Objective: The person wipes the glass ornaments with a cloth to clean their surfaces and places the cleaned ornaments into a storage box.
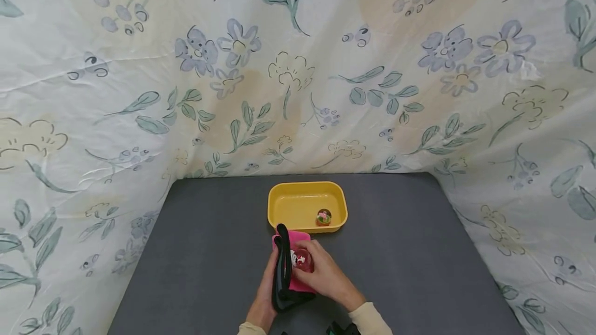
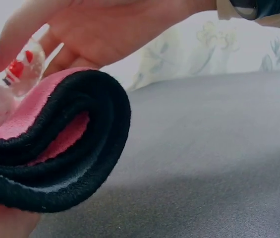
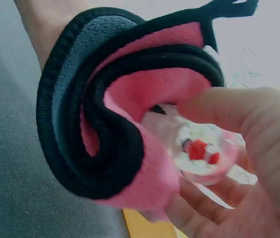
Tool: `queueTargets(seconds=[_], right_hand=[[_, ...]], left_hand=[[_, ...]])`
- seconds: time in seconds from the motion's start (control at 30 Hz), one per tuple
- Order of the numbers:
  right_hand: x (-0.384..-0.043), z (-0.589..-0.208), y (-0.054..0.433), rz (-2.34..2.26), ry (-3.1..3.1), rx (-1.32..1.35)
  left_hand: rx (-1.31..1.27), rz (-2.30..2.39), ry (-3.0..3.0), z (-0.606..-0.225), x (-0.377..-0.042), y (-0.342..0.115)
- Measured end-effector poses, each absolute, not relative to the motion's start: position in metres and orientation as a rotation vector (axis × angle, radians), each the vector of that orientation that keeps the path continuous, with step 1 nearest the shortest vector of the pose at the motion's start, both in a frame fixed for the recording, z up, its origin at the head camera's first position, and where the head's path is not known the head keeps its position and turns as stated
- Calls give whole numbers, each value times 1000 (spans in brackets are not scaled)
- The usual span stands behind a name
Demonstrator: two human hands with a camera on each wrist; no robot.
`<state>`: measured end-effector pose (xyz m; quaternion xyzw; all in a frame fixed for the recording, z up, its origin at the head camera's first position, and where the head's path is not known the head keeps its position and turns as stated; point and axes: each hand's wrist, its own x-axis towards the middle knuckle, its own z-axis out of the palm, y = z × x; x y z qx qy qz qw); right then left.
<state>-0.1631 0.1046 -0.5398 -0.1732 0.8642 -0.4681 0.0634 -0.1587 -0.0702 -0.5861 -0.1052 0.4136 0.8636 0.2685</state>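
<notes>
My left hand [image 1: 266,291] holds a folded cloth [image 1: 283,273], pink on one face, grey on the other, with a thick black edge. Between the thumb and fingers of my right hand [image 1: 328,275] is a small snow globe [image 1: 303,260], clear with red and white figures inside. In the right wrist view the globe [image 3: 201,153] lies against the pink face, its pale base [image 3: 162,126] partly tucked into the fold. From the left wrist side, the cloth [image 2: 107,124] shows as a thick roll that hides most of my left hand [image 2: 6,220].
A yellow tray [image 1: 307,186] stands just beyond my hands, with a second small globe [image 1: 323,216] in its near right corner. The table [image 1: 400,252] is dark grey. Flower-patterned fabric [image 1: 298,133] hangs behind it and along both sides.
</notes>
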Motion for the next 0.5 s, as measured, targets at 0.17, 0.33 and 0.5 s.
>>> queueTargets(seconds=[0.17,0.33,0.5], right_hand=[[-163,-536,107,-1413,2559,-562],[-164,-536,107,-1359,2603,-571],[-164,-534,105,-1254,2682,-559]], left_hand=[[-250,2380,1025,-587,-159,-72],[-296,2384,1080,-587,-160,-73],[-346,2355,1134,-588,-160,-73]])
